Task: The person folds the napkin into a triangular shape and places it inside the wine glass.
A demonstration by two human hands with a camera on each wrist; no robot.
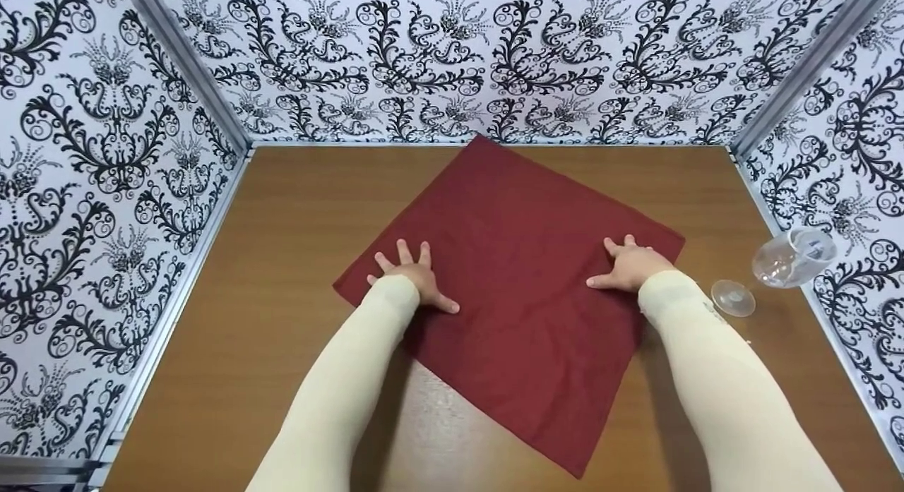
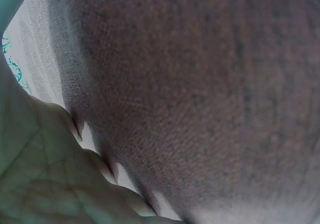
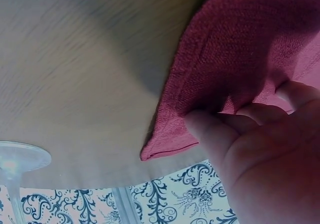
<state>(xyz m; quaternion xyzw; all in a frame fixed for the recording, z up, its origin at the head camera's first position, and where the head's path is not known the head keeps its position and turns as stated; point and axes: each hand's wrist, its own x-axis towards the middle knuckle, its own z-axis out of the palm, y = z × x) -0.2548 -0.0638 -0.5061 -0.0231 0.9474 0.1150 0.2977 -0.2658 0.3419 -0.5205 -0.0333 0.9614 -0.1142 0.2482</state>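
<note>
The red cloth (image 1: 505, 255) lies spread askew across the middle of the desk (image 1: 289, 210), its far corner reaching the back edge and faint creases running through the near half. I'd judge it light and limp, with enough weave for my skin to drag it; nothing to break, but it should rumple if pushed. The hemmed corners look the best places to pinch. My left hand (image 1: 415, 277) rests on it near the left corner, fingers fanned; my right hand (image 1: 631, 267) touches it near the right corner, thumb out. They're well apart, neither clamped on anything. Beyond my right hand stands a clear stemmed glass (image 1: 791, 259), near the patterned side wall (image 1: 865, 125).
</note>
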